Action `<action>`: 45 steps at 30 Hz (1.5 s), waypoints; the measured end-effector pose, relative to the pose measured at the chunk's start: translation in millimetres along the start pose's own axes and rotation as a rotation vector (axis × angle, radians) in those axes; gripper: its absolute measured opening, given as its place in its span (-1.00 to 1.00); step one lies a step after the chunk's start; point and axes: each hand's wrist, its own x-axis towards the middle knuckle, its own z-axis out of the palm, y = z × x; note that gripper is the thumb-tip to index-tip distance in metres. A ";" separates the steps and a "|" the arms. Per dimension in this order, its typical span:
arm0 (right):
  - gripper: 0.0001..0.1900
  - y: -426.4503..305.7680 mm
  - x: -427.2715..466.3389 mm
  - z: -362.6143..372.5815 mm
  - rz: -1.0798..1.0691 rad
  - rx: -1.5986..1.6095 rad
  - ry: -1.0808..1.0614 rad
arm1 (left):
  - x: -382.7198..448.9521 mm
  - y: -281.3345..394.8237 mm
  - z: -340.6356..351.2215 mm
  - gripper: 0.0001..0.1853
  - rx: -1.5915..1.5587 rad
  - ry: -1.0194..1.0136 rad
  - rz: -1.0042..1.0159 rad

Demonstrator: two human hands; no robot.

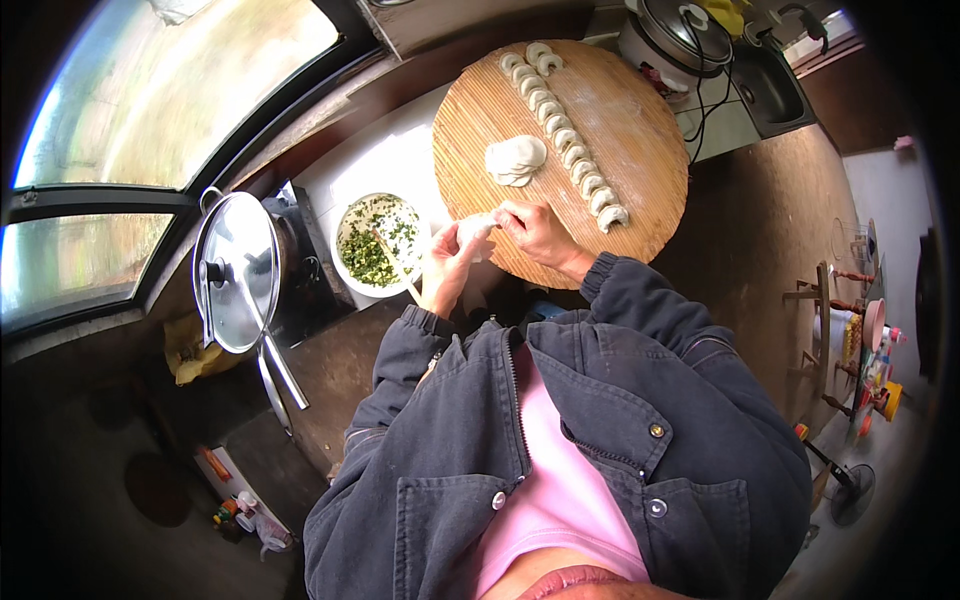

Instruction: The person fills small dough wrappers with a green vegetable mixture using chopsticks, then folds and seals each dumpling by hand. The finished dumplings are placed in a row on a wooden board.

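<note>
My left hand holds a pale dough wrapper over the near left edge of a round wooden board. The fingertips of my right hand pinch the wrapper's right edge; whether it contains filling cannot be seen. Beyond my hands lies a stack of round dough wrappers on the board. A long row of folded dumplings crosses the board, with a couple more beside its far end. Left of my hands stands a white bowl of chopped green filling, a light-coloured utensil leaning in it.
A pan with a glass lid stands on the stove at left, its handle reaching towards me. A lidded electric pot with a black cord and a sink are at the far right. Windows line the left.
</note>
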 end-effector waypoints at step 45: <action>-0.69 125.7 99.6 -146.0 0.055 -0.148 0.383 | 46.4 -31.8 92.7 -0.35 0.730 0.064 0.414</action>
